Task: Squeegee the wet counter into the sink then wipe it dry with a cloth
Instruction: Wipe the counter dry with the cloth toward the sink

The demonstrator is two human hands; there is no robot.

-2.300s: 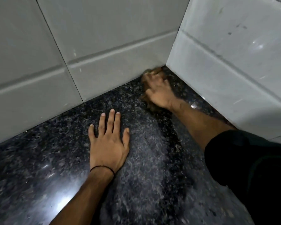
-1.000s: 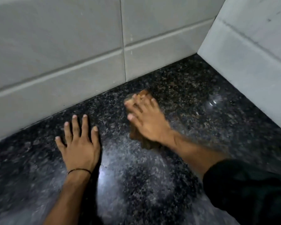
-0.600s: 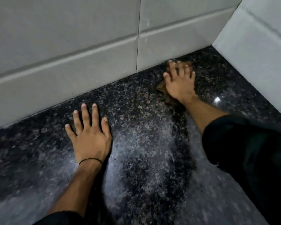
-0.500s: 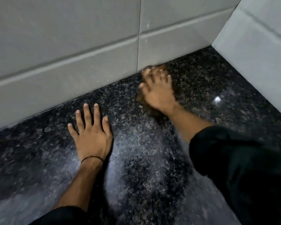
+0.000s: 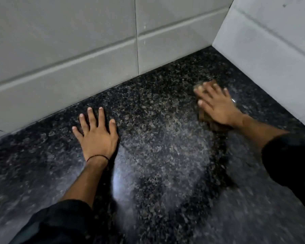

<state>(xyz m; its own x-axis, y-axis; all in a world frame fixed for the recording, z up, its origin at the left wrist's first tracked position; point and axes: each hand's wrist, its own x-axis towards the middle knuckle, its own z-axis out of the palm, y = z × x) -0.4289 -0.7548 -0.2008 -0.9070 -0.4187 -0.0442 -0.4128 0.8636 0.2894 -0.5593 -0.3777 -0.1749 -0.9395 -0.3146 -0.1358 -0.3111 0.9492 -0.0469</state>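
A black speckled granite counter [image 5: 158,141] fills the lower view and runs into a tiled corner at the upper right. My right hand [image 5: 217,104] lies flat with fingers spread on a brown cloth [image 5: 205,117], pressing it onto the counter near the right wall. Most of the cloth is hidden under the palm; its edges show at the fingertips and below the wrist. My left hand [image 5: 97,134] rests flat on the counter near the back wall, fingers apart, holding nothing. No squeegee or sink is in view.
Grey tiled walls rise at the back [image 5: 95,50] and on the right [image 5: 271,50], meeting in a corner [image 5: 212,45]. A bright reflection [image 5: 120,182] shines on the counter between my arms. Dark sleeves cover both forearms.
My right hand has slid the cloth to the right, away from the back wall and toward the right wall. My left hand has stayed planted in place.
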